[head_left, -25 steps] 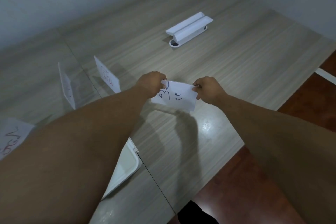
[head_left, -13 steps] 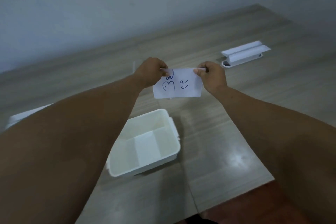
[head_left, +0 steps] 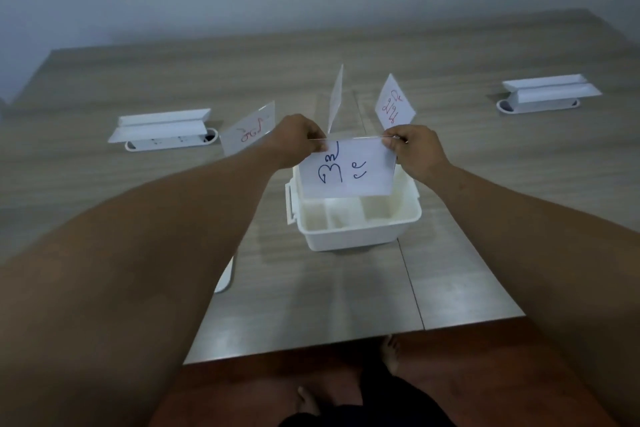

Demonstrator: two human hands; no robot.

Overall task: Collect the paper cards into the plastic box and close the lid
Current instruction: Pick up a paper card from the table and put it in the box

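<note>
A white paper card (head_left: 346,172) with blue handwriting hangs upright just above the open white plastic box (head_left: 360,229). My left hand (head_left: 298,142) pinches its top left corner and my right hand (head_left: 414,152) pinches its top right corner. Behind the box three more cards stand on the table: one with red writing at the left (head_left: 247,130), a thin one seen edge-on (head_left: 336,99), and one with red writing at the right (head_left: 394,104). A white piece (head_left: 223,279), perhaps the lid, peeks out from under my left forearm.
The grey wood-grain table (head_left: 346,302) ends at a near edge above a reddish floor, where my bare feet show. Two white cable-port covers sit raised, one at the left (head_left: 162,130) and one at the far right (head_left: 550,94). A plain wall stands behind.
Both hands carried the blue-written card leftward until it hangs directly over the open box. The view swung with them, bringing the box, the standing cards and the left port cover into sight.
</note>
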